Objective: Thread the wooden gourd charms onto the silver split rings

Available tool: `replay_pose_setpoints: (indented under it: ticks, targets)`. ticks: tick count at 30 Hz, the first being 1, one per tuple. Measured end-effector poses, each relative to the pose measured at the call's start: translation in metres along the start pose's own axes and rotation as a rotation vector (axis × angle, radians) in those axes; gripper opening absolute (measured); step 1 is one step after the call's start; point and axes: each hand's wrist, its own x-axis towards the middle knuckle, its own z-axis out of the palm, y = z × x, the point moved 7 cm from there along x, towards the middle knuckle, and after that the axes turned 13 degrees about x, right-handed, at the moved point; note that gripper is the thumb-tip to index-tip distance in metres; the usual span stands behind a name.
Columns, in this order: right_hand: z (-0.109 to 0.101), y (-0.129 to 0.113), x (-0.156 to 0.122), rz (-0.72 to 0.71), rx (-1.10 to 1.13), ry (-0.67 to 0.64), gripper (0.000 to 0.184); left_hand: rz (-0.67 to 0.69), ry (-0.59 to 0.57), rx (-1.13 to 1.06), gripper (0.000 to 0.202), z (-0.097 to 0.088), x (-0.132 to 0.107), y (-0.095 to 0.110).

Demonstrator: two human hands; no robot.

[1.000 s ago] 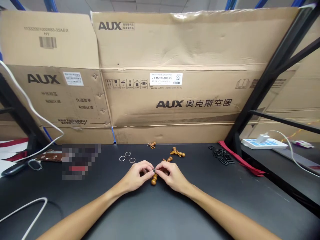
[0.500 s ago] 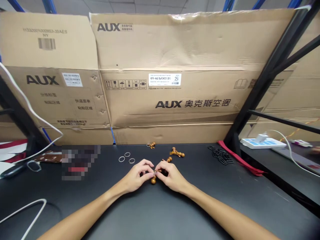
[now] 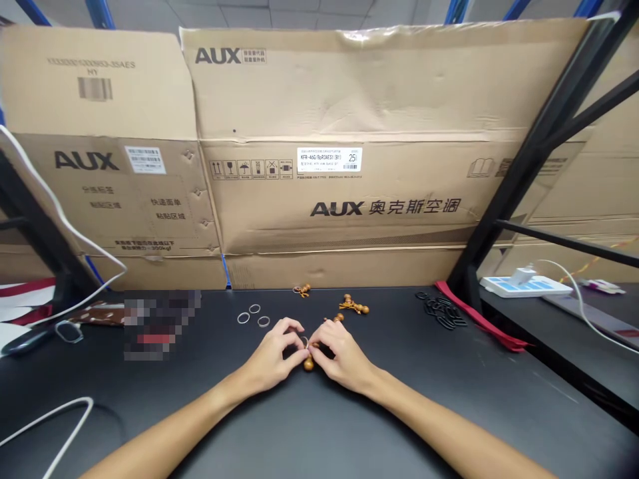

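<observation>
**Left hand (image 3: pixel 272 359) and right hand (image 3: pixel 343 356) pinch a wooden gourd charm (image 3: pixel 308 363) between them**

Both hands meet fingertip to fingertip at the lower centre of the frame. Their fingers are curled almost closed, and thumbs and forefingers nip the charm's upper end. A thin metal ring (image 3: pixel 304 342) shows there in the gap. I cannot tell which fingers hold the ring and which hold the wood.

The charm sits directly between the hands, equally near to each. Its long axis runs up and down the frame, with the rounded bulb pointing toward the bottom edge. It is glossy, honey-brown and two-lobed.

The black table (image 3: pixel 319 432) beneath is matte and smooth. Up and left of the hands lie three loose wire rings (image 3: pixel 254 315). Up and right is a cluster of similar gourd charms (image 3: pixel 353 306), and a single one (image 3: pixel 302 289) lies at the table's far edge. Further right is a heap of black rings (image 3: pixel 442 313). Creased cardboard boxes (image 3: pixel 349 120) fill the upper frame.
</observation>
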Motion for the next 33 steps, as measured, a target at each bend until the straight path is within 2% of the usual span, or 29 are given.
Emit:
replay_pose_setpoints:
  ticks: [6, 11, 18, 25, 30, 33]
  targets:
    - [0.000, 0.005, 0.001, 0.045, 0.040, -0.010, 0.013, 0.043, 0.019, 0.034, 0.018, -0.002, 0.000, 0.001]
    - [-0.004, 0.012, 0.002, 0.114, 0.088, 0.037, 0.017, -0.018, 0.002, 0.040, 0.016, -0.002, 0.001, -0.003]
    - [0.002, 0.000, 0.000, 0.026, 0.038, -0.036, 0.015, 0.019, -0.001, 0.042, 0.017, -0.001, 0.000, 0.001]
    - [-0.006, 0.014, 0.003, 0.164, 0.133, 0.056, 0.017, 0.009, 0.005, 0.062, 0.019, -0.002, 0.000, 0.000]
    - [0.001, 0.005, 0.001, 0.063, 0.110, -0.016, 0.016, -0.004, 0.017, 0.054, 0.018, -0.002, 0.000, 0.000]
    - [0.000, 0.005, 0.001, 0.048, 0.092, -0.004, 0.016, 0.006, 0.012, 0.045, 0.019, -0.001, 0.000, 0.001]
